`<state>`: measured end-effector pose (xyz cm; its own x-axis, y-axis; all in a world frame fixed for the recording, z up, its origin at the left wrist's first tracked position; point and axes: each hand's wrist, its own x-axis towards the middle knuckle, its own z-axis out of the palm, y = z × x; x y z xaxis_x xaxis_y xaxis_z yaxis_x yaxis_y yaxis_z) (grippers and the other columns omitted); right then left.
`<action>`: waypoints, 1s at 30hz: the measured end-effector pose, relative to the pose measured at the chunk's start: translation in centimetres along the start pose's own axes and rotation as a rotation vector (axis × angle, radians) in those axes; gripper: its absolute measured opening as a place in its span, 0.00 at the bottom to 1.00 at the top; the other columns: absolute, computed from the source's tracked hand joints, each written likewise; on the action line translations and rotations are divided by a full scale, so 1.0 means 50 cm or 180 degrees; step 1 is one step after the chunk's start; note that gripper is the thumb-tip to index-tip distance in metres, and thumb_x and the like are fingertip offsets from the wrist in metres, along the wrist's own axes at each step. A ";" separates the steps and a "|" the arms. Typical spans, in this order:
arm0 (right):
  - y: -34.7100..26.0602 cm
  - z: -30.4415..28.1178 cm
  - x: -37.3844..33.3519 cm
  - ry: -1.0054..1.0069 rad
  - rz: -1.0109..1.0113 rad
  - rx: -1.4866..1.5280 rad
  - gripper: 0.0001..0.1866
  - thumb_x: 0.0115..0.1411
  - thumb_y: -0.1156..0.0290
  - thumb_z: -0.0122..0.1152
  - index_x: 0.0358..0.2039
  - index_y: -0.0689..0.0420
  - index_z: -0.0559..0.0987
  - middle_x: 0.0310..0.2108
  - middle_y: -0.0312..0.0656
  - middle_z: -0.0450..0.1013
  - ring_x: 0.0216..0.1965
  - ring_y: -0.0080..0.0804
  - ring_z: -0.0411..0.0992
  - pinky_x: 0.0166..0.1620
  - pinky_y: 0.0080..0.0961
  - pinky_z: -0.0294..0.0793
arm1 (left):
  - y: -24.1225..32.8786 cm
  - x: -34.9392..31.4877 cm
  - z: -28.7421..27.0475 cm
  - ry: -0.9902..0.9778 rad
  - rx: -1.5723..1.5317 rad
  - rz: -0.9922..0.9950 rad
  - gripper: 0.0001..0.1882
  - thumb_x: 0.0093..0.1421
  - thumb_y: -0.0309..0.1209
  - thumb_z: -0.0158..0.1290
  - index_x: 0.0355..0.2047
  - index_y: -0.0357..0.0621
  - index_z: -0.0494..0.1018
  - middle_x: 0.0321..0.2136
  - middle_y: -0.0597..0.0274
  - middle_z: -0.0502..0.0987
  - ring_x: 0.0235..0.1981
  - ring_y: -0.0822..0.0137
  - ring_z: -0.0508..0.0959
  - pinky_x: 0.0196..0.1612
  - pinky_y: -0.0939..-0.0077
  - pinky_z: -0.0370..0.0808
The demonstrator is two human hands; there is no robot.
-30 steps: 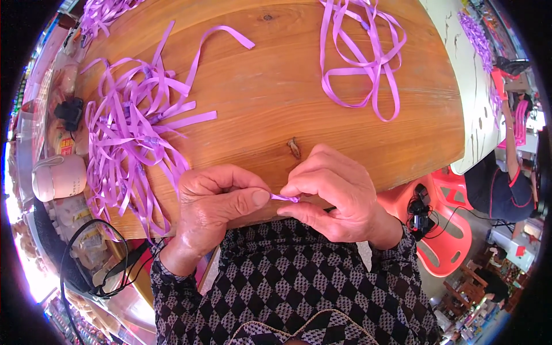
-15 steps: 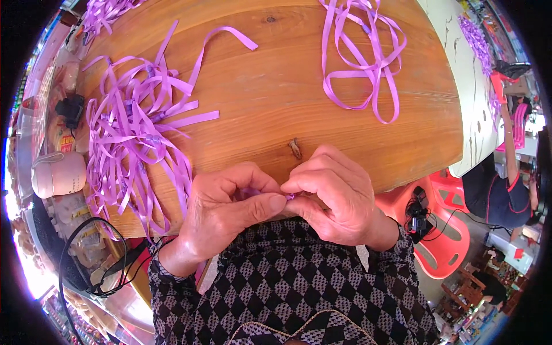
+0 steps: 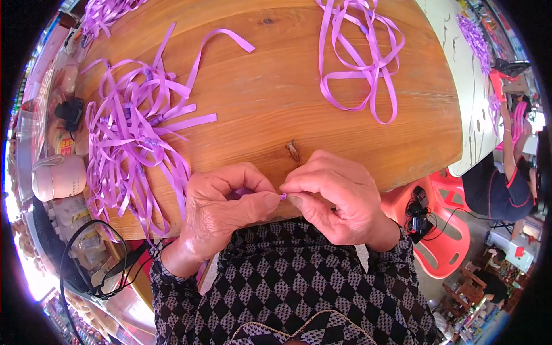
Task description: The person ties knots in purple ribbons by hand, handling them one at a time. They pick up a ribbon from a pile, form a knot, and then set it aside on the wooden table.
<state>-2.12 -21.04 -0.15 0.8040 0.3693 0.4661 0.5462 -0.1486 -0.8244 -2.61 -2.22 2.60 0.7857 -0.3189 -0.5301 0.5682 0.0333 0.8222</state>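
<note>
Both my hands are close together at the table's near edge, over a small purple ribbon knot. My left hand pinches the ribbon between thumb and curled index finger; a bit of purple shows inside its curl. The fingertips of my right hand close on the knot from the other side. Most of the held ribbon is hidden by my fingers. To the left lies a tangled heap of purple ribbons with small darker purple parts among them. Farther off to the right, looped purple ribbon rests on the wood.
The wooden table adjoins a white surface. More ribbons lie at the far left. A pale pink case and black cable are at left. Red plastic chairs stand right, near another person.
The knot and my fingertips have shifted slightly left. My right hand has turned a little, with its thumb drawn back so that more of the knot shows.
</note>
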 end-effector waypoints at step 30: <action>-0.006 0.011 -0.004 -0.0094 -0.0447 -0.0021 0.10 0.34 0.86 0.56 0.20 0.62 0.71 0.17 0.40 0.67 0.14 0.31 0.60 0.17 0.24 0.57 | -0.040 -0.002 -0.011 -0.0514 0.0147 0.0684 0.06 0.56 0.26 0.53 0.26 0.37 0.70 0.23 0.70 0.69 0.26 0.80 0.68 0.28 0.85 0.65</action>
<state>-2.58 -20.59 -0.19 0.7121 0.4138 0.5671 0.6546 -0.0994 -0.7495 -3.69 -1.75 0.91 0.8358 -0.4562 -0.3055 0.3780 0.0744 0.9228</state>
